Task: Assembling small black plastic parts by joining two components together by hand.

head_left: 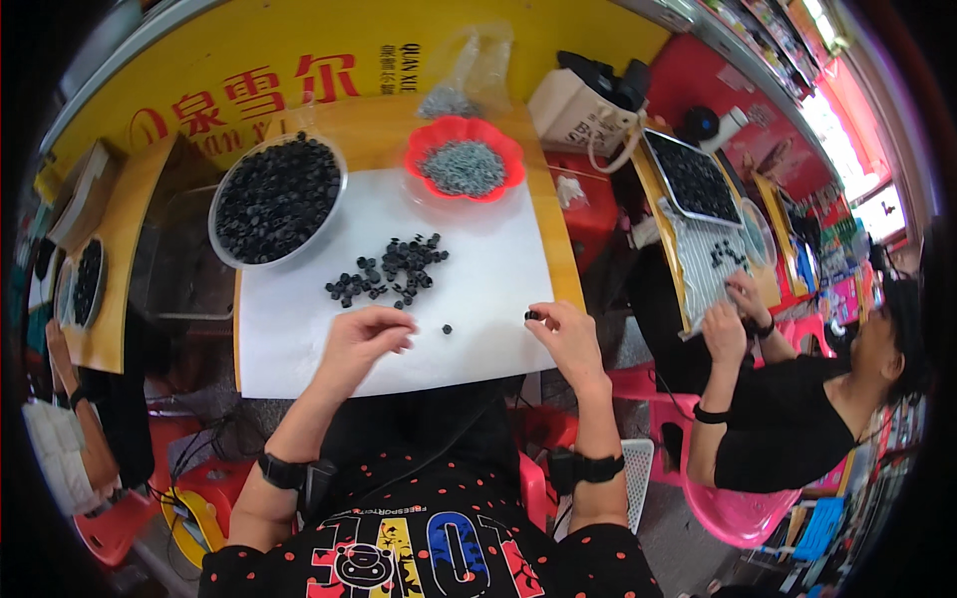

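My right hand [566,342] pinches a small black cap-like piece [533,316] between thumb and fingertips, above the right side of a white sheet [488,274]. Over the sheet's front left part, my left hand [364,344] is bent with its fingers apart from the thumb, and nothing shows in it. One loose black piece [447,329] lies on the sheet between my hands. Just beyond my left hand is a scattered pile of similar black pieces [404,264]. A red scalloped bowl [512,149] at the back right holds many small grey, screw-like parts [464,167].
A large pale bowl [342,189] heaped with black pieces stands at the back left. A clear plastic bag [478,65] sits behind the red bowl. At right, a person [788,419] works at another table with a tray [653,149] of black pieces. Another person's arm [75,384] shows at far left.
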The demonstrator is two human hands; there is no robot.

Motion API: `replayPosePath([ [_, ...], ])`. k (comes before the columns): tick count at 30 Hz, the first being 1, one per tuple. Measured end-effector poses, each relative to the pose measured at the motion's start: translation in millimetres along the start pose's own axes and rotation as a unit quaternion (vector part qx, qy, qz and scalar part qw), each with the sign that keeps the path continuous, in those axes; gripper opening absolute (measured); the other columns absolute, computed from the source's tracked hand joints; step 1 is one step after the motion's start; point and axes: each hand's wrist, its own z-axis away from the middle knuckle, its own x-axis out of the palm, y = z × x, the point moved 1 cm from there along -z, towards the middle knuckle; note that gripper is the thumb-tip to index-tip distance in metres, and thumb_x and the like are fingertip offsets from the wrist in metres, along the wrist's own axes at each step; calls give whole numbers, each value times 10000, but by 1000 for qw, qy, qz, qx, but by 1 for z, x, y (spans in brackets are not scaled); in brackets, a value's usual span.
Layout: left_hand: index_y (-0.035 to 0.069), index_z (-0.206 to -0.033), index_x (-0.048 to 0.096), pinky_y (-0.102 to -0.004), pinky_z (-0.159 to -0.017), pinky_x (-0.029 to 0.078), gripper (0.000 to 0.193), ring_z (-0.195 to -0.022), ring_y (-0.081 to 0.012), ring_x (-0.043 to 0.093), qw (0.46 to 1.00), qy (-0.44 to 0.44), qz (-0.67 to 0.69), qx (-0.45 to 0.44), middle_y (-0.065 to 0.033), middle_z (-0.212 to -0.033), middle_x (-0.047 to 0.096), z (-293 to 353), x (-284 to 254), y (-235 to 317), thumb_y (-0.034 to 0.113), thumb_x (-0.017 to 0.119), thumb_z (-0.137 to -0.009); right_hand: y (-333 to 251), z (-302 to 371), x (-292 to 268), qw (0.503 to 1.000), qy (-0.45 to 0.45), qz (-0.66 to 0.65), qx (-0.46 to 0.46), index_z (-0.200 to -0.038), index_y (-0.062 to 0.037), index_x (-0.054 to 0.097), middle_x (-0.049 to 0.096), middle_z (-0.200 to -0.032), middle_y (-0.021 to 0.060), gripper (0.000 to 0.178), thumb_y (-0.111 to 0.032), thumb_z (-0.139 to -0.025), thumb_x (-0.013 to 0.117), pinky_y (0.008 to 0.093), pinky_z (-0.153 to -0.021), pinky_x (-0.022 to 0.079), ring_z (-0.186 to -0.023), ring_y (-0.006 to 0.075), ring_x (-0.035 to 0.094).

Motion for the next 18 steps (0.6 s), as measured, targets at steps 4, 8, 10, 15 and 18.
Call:
replayPosePath([
  [4, -36, -1078, 637, -272, -737, 544, 233, -838, -159, 665, 992, -96, 48, -72, -102, -980, 669, -8, 40, 9, 98, 630, -888, -61, 10, 10, 990, 28, -126, -53, -977, -23, 692, 639, -863, 87, 250, -48, -733, 739, 269, -623, 475, -656, 142, 565],
  [8, -34, -1089, 638, -278, -756, 551, 253, -849, -164, 667, 976, -86, 170, -101, -121, -1006, 666, -6, 48, 14, 109, 644, -881, -104, 14, 24, 981, 19, -167, -96, -1006, -44, 696, 636, -884, 77, 270, -23, -739, 737, 257, -608, 483, -655, 133, 571],
  [10, -37, -1081, 642, -281, -753, 554, 255, -844, -166, 669, 973, -74, 193, -98, -126, -1000, 668, -1, 43, 14, 111, 657, -873, -112, 15, 31, 981, 31, -154, -112, -1007, -47, 694, 631, -893, 75, 261, -30, -749, 735, 257, -594, 487, -647, 134, 576],
  [15, -55, -1005, 668, -290, -743, 574, 242, -790, -175, 675, 979, -15, 165, -120, -136, -900, 684, 9, 22, 13, 108, 708, -831, -125, 19, 50, 979, 41, -160, -121, -877, -18, 671, 631, -876, 82, 158, -8, -735, 741, 258, -571, 490, -641, 139, 598],
  [18, -56, -999, 671, -296, -752, 577, 240, -779, -177, 677, 980, 2, 168, -108, -143, -890, 685, 13, 18, 9, 109, 709, -830, -117, 20, 62, 975, 31, -182, -128, -851, -14, 646, 633, -863, 78, 156, 12, -726, 736, 257, -578, 494, -641, 128, 603],
])
